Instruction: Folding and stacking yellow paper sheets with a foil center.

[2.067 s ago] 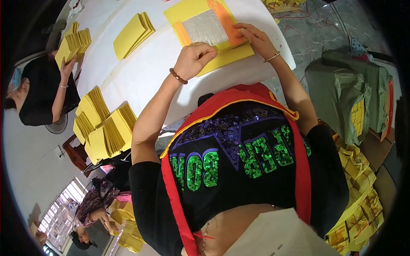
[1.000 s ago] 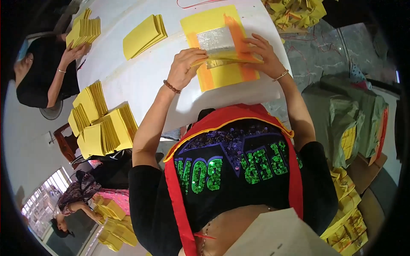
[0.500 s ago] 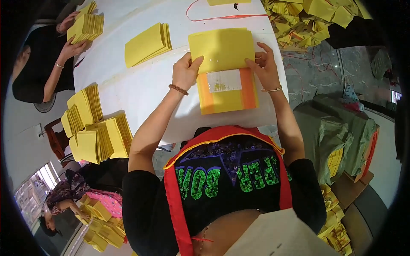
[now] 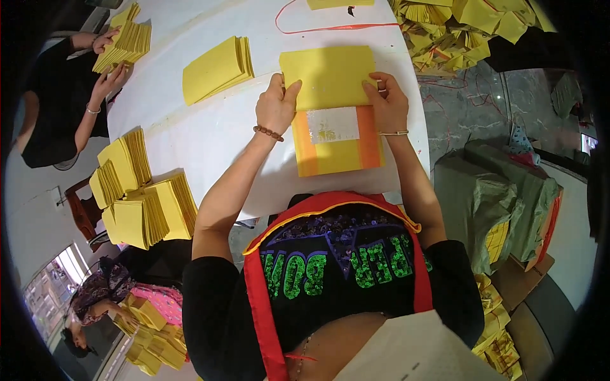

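In front of me on the white table, my left hand (image 4: 277, 106) pinches the left edge of yellow paper sheets (image 4: 327, 76), thumb on top. My right hand (image 4: 389, 105) grips the right edge in the same way, fingers curled at the side. How many sheets lie between them I cannot tell. Just below, partly covered by these sheets, lies a yellow sheet with two orange bands (image 4: 370, 140) and a pale foil-like rectangle (image 4: 333, 124) between the bands.
A folded yellow paper bundle (image 4: 216, 70) lies left of my hands. Several yellow stacks (image 4: 136, 219) sit at the table's left edge. Red ribbon (image 4: 337, 28) curves across the far side. One person handles a stack (image 4: 124, 47) at far left; another (image 4: 101, 295) works at lower left.
My right hand's fingers have curled in from a looser, spread position at the right edge. The top yellow sheets have shifted slightly, while my left hand stays on the left edge.
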`<state>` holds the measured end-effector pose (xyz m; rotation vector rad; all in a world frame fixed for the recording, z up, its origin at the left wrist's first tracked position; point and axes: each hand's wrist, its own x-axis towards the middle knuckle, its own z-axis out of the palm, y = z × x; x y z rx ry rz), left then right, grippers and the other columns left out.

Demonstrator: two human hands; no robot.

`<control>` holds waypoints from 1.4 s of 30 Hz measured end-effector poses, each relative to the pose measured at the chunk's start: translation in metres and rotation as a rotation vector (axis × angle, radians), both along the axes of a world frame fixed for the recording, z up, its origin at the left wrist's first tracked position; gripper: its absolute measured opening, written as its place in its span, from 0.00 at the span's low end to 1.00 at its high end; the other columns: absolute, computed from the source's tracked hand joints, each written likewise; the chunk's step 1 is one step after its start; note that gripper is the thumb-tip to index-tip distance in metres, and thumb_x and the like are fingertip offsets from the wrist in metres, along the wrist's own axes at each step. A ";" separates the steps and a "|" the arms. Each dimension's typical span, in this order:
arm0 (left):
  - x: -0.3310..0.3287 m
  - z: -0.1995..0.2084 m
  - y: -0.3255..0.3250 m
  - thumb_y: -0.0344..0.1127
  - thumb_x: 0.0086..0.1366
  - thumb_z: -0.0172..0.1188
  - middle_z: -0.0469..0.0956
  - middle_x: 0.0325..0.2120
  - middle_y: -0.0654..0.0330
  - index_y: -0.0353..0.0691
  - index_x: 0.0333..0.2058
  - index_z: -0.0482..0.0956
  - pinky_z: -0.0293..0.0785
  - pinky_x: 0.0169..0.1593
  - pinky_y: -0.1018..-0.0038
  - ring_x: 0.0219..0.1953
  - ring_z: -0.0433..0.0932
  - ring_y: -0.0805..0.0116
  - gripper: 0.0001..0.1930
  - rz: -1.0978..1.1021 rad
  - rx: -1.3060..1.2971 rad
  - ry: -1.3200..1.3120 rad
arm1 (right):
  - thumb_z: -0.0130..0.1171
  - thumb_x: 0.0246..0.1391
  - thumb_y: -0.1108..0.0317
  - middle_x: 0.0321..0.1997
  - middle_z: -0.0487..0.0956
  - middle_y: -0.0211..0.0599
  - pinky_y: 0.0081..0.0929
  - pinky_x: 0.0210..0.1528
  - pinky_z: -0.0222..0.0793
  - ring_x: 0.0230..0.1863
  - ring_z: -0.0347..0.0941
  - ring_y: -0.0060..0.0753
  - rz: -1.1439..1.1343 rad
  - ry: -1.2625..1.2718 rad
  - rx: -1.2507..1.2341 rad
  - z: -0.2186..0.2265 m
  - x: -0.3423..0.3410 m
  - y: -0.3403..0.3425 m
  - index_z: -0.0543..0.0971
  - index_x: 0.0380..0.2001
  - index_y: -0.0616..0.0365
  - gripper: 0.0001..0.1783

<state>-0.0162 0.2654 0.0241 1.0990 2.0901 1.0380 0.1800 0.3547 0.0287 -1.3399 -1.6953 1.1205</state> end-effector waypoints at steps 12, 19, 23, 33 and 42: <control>0.012 0.021 -0.027 0.41 0.57 0.55 0.70 0.11 0.58 0.38 0.33 0.65 0.62 0.18 0.68 0.13 0.70 0.61 0.13 -0.007 0.041 -0.017 | 0.59 0.44 0.67 0.22 0.74 0.34 0.20 0.24 0.64 0.20 0.69 0.24 0.134 -0.078 0.066 0.027 0.012 -0.014 0.75 0.34 0.58 0.12; 0.036 0.004 -0.063 0.37 0.57 0.56 0.69 0.11 0.58 0.37 0.32 0.66 0.61 0.17 0.70 0.12 0.69 0.63 0.11 -0.015 0.067 -0.003 | 0.59 0.44 0.69 0.21 0.72 0.34 0.19 0.24 0.63 0.21 0.67 0.22 0.149 -0.124 0.138 0.016 0.036 -0.048 0.75 0.33 0.59 0.11; 0.037 0.009 -0.061 0.38 0.57 0.56 0.69 0.11 0.59 0.37 0.32 0.66 0.62 0.18 0.71 0.12 0.69 0.63 0.12 -0.032 0.041 0.096 | 0.60 0.44 0.70 0.21 0.71 0.32 0.18 0.24 0.61 0.21 0.64 0.21 0.103 -0.063 0.109 0.007 0.040 -0.054 0.75 0.33 0.60 0.10; 0.037 0.009 -0.053 0.35 0.58 0.55 0.67 0.09 0.63 0.41 0.51 0.57 0.56 0.16 0.78 0.10 0.61 0.76 0.24 -0.040 0.084 0.034 | 0.59 0.44 0.72 0.19 0.69 0.27 0.16 0.23 0.59 0.20 0.62 0.16 0.013 0.026 -0.067 -0.005 0.038 -0.051 0.75 0.31 0.62 0.09; 0.034 0.008 -0.047 0.39 0.59 0.54 0.67 0.10 0.59 0.43 0.49 0.65 0.62 0.17 0.71 0.11 0.67 0.63 0.20 -0.078 0.034 0.203 | 0.58 0.46 0.70 0.17 0.68 0.28 0.17 0.23 0.60 0.19 0.61 0.17 -0.051 0.010 -0.002 -0.005 0.029 -0.049 0.75 0.30 0.62 0.08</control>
